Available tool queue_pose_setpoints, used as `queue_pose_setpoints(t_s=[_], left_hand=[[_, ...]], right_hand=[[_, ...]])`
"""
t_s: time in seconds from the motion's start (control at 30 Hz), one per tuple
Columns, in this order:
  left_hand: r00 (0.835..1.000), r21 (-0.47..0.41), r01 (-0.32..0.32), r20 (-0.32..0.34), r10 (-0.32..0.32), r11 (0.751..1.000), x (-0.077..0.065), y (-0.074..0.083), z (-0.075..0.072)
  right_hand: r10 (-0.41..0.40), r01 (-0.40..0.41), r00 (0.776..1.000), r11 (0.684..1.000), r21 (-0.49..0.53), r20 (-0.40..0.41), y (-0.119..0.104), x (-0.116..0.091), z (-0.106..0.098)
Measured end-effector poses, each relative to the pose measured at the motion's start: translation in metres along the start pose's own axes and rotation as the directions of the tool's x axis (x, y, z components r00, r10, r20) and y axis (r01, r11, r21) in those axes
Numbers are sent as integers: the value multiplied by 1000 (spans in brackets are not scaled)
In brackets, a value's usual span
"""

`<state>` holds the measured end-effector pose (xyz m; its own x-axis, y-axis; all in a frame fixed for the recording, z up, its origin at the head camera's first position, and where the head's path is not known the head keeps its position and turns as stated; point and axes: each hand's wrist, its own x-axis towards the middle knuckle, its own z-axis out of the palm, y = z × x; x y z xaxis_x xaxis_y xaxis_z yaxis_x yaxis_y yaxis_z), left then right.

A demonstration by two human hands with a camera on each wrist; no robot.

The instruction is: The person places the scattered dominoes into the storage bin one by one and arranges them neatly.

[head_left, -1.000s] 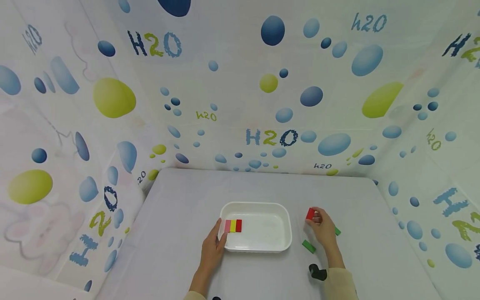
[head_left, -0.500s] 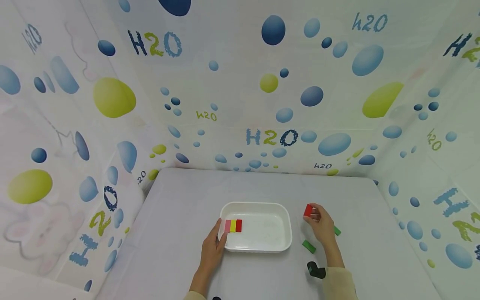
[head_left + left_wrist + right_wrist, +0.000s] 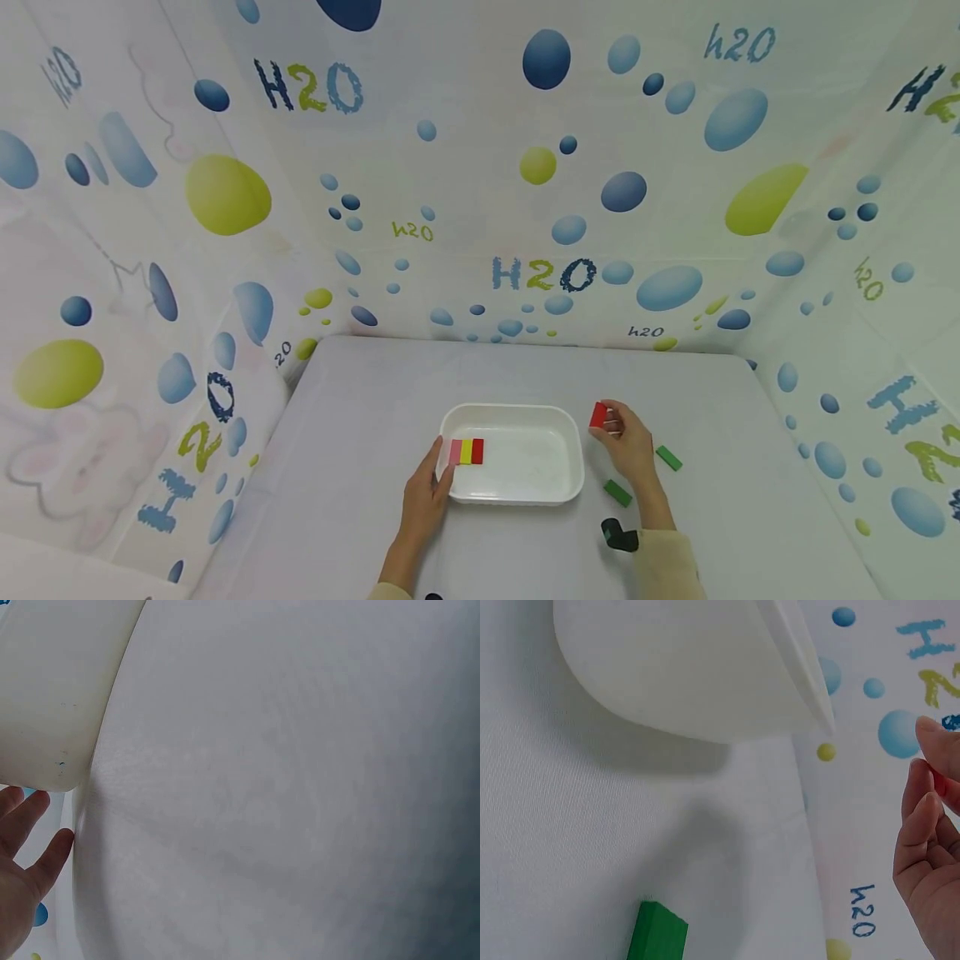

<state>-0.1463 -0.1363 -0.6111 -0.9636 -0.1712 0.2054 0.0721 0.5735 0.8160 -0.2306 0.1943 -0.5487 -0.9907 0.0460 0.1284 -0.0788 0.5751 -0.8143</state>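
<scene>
My right hand (image 3: 628,437) pinches a red block (image 3: 597,415) between thumb and fingers, above the table just beyond the tray's right rim. In the right wrist view only a sliver of the red block (image 3: 939,782) shows between the fingers. My left hand (image 3: 426,500) touches the left end of the white tray (image 3: 540,467), its fingers fairly straight in the left wrist view. Inside the tray, against that end, a pink block (image 3: 455,452), a yellow block (image 3: 467,452) and another red block (image 3: 477,452) lie side by side.
Two green blocks (image 3: 618,493) (image 3: 669,458) lie on the white tabletop (image 3: 375,383) right of the tray, near my right forearm. A black wrist-camera piece (image 3: 619,536) sits beside the right sleeve. Patterned curtains (image 3: 480,167) enclose the table's back and sides.
My right hand has moved left toward the tray with the red block, uncovering more of the farther green block. The left hand and the tray have stayed put.
</scene>
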Motion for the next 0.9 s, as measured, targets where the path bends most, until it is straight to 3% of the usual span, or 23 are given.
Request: queue_pose_setpoints(t_s=[0.23, 0.6, 0.9], left_hand=[[1000, 2, -3, 1, 3, 1000, 1, 1, -1], [1000, 11, -5, -3, 5, 1000, 0, 0, 0], [1000, 26, -18, -18, 19, 1000, 0, -1, 0]], right_hand=[[-16, 16, 1000, 1000, 0, 21, -15, -2, 18], [-117, 115, 990, 993, 36, 72, -34, -7, 52], [-144, 140, 978, 989, 40, 147, -45, -8, 74]])
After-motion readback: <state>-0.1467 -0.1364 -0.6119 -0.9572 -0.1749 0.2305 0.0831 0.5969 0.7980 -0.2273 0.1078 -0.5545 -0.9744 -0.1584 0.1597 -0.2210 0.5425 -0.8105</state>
